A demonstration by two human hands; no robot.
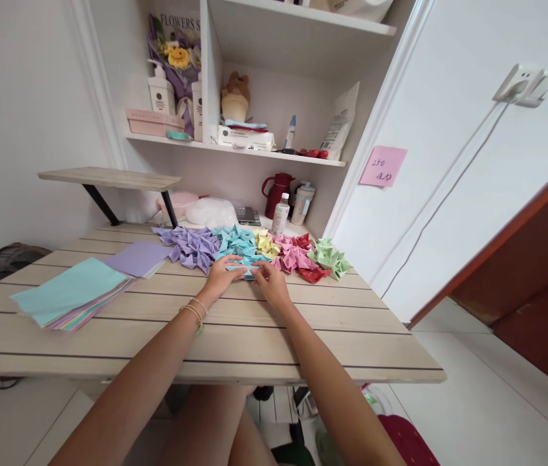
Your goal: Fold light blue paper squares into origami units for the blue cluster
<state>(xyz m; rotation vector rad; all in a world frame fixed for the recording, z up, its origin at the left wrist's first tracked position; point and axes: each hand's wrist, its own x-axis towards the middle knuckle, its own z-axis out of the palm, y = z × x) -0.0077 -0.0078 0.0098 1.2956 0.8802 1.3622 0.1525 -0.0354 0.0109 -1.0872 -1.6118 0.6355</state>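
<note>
Between my hands, on the slatted table, lies a folded piece of light blue paper. My left hand grips its left end, fingers curled along the top edge. At the other end my right hand pinches the paper between thumb and fingers. Just behind are heaps of folded paper pieces: purple, blue, yellow, pink, red and green. The exact folds under my fingers are partly hidden.
Left on the table are a fanned stack of coloured paper and a purple sheet pile. A small raised stand rises behind them. A bottle, red jug and tumbler stand at the back, under shelves.
</note>
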